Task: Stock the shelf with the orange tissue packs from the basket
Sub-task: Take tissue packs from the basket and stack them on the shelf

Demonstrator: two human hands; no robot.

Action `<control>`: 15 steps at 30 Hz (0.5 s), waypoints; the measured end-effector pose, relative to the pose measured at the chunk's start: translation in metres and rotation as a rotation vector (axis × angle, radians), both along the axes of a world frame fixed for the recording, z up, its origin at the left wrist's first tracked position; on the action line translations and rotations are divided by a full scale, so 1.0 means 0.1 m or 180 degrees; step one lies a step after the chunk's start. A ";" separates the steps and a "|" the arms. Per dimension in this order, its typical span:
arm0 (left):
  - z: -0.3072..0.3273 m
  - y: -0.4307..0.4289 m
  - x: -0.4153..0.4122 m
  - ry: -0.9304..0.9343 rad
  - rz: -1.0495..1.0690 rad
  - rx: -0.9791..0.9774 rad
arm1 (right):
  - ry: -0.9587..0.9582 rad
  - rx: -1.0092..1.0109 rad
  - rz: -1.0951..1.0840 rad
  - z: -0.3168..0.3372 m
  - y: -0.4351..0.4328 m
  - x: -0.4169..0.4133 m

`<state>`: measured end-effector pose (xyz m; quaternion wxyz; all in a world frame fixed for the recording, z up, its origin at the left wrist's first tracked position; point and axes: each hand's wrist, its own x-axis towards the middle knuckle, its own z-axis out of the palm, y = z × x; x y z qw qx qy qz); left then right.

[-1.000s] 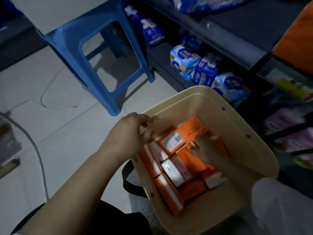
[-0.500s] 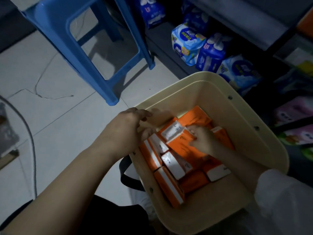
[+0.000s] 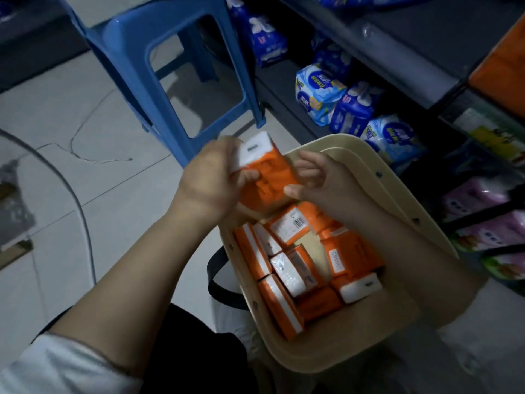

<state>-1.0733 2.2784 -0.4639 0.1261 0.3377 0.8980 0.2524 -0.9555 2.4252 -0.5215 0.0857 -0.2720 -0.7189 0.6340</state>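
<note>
Left hand (image 3: 210, 180): clamped on orange tissue pack (image 3: 265, 177), thumb across its face.
Right hand (image 3: 321, 184): fingers loosely spread, touching the pack's right edge; grip uncertain, perhaps only steadying.
Held pack: raised above basket (image 3: 397, 194) rim.
Remaining packs (image 3: 295, 268): jumbled inside basket.
Shelf (image 3: 397, 46): upper right.

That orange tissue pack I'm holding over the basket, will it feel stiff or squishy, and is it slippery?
The orange tissue pack probably gives under pressure: its wrapper looks dimpled where the left hand grips it. The glossy film may be a little slippery, so the right hand steadying it helps. It is likely light for its size.
</note>
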 end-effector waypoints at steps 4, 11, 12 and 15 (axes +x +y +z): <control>0.10 -0.12 -0.16 0.0246 0.0621 0.0583 | -0.0705 0.0169 0.0079 -0.37 -0.21 -0.15; 0.11 -0.15 -0.20 0.0140 0.0543 0.0670 | -0.1410 0.0385 0.0808 -1.01 -0.80 -0.26; 0.10 -0.14 -0.20 0.0140 0.0504 0.0644 | -0.1459 0.0478 0.0858 -1.07 -0.84 -0.25; 0.08 -0.13 -0.20 0.0091 0.0409 0.0642 | -0.1755 0.0816 0.1059 -1.20 -0.89 -0.17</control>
